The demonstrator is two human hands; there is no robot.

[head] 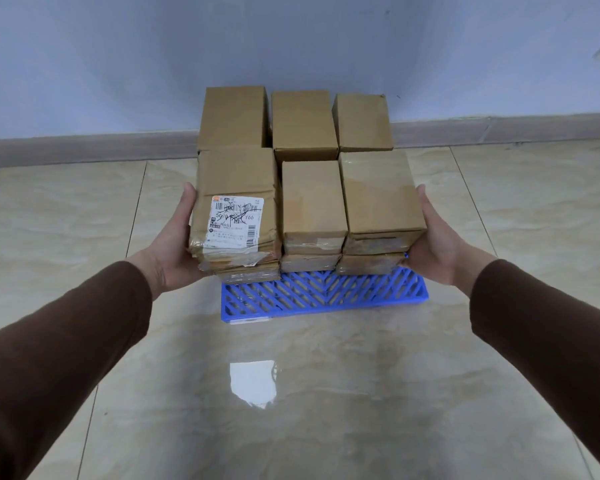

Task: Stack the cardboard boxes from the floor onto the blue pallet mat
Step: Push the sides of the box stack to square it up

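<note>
A blue lattice pallet mat lies on the tiled floor. Brown cardboard boxes stand on it in two rows, stacked at least two high. The front row's top boxes are a labelled box at left, a plain box in the middle and a taped box at right. Three more boxes form the back row by the wall. My left hand presses flat against the labelled box's left side. My right hand presses the right stack's outer side. Both hands squeeze the front row between them.
A grey wall and skirting board run right behind the stack. Glossy beige floor tiles surround the mat, with a window reflection in front. The mat's front strip is uncovered.
</note>
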